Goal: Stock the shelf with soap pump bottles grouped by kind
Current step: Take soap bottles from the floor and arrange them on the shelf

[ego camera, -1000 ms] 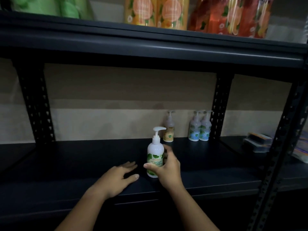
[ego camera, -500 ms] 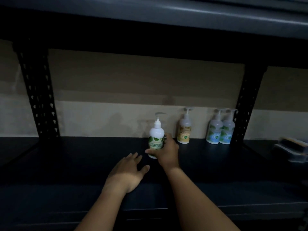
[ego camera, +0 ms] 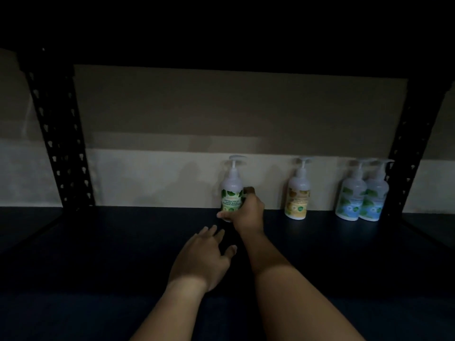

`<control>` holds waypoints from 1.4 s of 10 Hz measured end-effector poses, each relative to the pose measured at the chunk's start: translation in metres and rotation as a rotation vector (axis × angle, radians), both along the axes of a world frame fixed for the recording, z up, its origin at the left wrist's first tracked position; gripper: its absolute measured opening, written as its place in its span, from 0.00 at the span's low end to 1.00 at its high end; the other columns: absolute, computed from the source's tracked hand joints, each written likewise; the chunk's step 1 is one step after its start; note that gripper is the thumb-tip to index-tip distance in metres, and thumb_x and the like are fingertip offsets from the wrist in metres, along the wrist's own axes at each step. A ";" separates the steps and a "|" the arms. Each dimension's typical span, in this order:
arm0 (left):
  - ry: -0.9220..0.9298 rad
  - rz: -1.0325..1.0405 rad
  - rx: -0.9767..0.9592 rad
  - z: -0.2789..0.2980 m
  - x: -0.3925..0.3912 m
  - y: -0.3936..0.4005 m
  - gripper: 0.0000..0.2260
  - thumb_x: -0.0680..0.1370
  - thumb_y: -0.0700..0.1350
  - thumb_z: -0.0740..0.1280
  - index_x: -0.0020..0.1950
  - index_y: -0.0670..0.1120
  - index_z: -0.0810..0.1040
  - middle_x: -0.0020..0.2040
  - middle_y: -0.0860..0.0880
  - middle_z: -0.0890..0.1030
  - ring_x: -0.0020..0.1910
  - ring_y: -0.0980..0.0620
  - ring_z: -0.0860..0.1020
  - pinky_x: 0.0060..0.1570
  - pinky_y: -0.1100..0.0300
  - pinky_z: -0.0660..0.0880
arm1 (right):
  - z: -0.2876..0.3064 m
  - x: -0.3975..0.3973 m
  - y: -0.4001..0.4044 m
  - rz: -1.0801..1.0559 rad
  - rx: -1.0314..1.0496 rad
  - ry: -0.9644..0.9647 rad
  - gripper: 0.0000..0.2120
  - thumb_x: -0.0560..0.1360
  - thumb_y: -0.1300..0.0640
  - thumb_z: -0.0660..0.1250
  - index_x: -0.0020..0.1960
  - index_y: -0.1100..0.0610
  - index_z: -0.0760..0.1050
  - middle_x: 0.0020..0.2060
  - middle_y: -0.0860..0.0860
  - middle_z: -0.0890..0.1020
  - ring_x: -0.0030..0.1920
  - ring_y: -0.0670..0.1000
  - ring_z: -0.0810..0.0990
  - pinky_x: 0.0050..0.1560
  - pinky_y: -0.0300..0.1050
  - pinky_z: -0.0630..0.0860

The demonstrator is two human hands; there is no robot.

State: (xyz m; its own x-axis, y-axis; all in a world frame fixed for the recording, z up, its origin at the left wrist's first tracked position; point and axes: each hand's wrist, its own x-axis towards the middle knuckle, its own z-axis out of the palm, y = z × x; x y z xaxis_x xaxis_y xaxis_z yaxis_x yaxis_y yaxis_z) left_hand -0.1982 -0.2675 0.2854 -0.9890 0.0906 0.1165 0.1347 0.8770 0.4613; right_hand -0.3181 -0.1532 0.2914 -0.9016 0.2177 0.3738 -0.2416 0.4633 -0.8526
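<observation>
A dark shelf board point(ego camera: 98, 254) spans the whole lower half of the head view, with a pale back wall point(ego camera: 152, 178) behind it and a black perforated upright point(ego camera: 59, 143) at about ten o'clock and another point(ego camera: 406, 148) at about two o'clock; the right hand point(ego camera: 247, 214), reaching toward twelve o'clock, is wrapped round the lower body of the green-label pump bottle point(ego camera: 231, 193), thumb across its front, and the bottle stands upright at the back of the board, close to the wall; the left hand point(ego camera: 200, 260), at about six o'clock from that bottle, lies over the board with fingers spread loosely and holds nothing; at three o'clock from the held bottle, well apart, stands a yellow-label pump bottle point(ego camera: 298, 195); further along at three o'clock, two blue-label pump bottles point(ego camera: 362, 195) stand side by side, touching, just beside the right upright.
</observation>
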 end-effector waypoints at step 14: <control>0.047 0.017 -0.020 -0.006 -0.003 -0.001 0.27 0.87 0.53 0.53 0.84 0.45 0.53 0.85 0.51 0.51 0.83 0.55 0.48 0.78 0.62 0.45 | -0.004 -0.007 -0.003 -0.020 0.211 -0.037 0.32 0.58 0.59 0.86 0.58 0.60 0.78 0.55 0.56 0.82 0.55 0.55 0.82 0.55 0.49 0.81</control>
